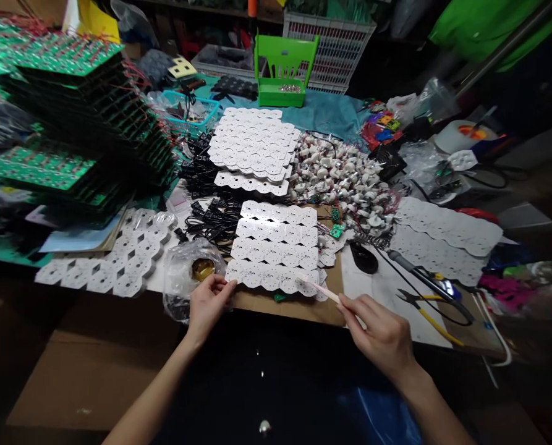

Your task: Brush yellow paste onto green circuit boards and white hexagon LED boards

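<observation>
White panel (276,247) of small hexagon-shaped boards, joined in rows, lies flat on a brown cardboard sheet (298,308) at the near edge of the table (331,111), directly in front of the person. Judged thin, light and fairly stiff, but likely to snap along the joints between the hexagons if bent; best taken by an outer edge or corner and kept flat.

Left hand (207,301): fingers partly curled, thumb and forefinger pinching the panel's near left corner. Right hand (381,335): closed in a pen grip around a thin pale stick (317,288), its tip resting on the panel's near right edge.

Surroundings:
- A crumpled clear bag (187,272) with a yellowish roll inside sits just beside the left hand.
- A second white panel (118,262) lies further left; a stack of the same panels (252,145) stands behind, and more lie at the right (442,238).
- A bundle of black wires (211,216) lies between the near panel and the stack, touching the panel's left side.
- A heap of small white parts with wires (345,182) sits behind and to the right, close to the panel's far right corner.
- Piles of green circuit boards (72,123) occupy the left of the table.
- Yellow-handled cutters (424,309) and a soldering iron (419,272) lie right of the right hand.
- A green plastic stand (282,71) stands at the back.

Obstructions: wires and loose parts crowd the panel's far and left edges; only the near edge is freely reachable.
</observation>
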